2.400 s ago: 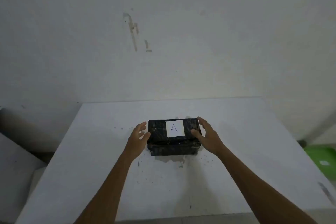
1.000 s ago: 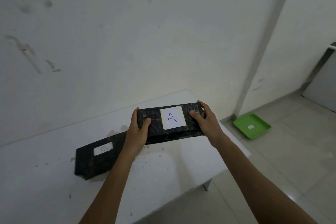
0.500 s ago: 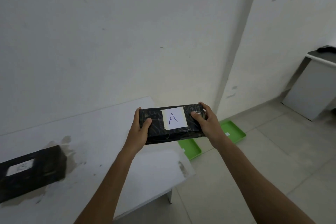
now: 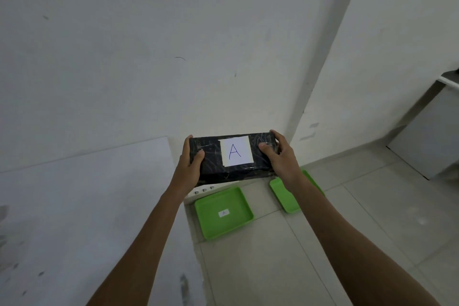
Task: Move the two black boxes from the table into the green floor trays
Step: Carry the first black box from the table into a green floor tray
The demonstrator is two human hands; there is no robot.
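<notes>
Your left hand (image 4: 188, 169) and right hand (image 4: 280, 156) grip ends of black tape-wrapped rectangular box (image 4: 211, 156) bearing white paper label "A" (image 4: 236, 151), held above two green plastic floor trays: nearer tray (image 4: 211, 226) labelled, farther tray (image 4: 280, 190) partly hidden by your forearm; white table (image 4: 87, 206) at left.

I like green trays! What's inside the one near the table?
The nearer green tray holds only a small white label, apparently marked A. The other green tray is partly covered by the right arm.

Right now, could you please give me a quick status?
Both hands, left and right, grip box A. Held above floor. Tray A below, unobstructed.
</notes>
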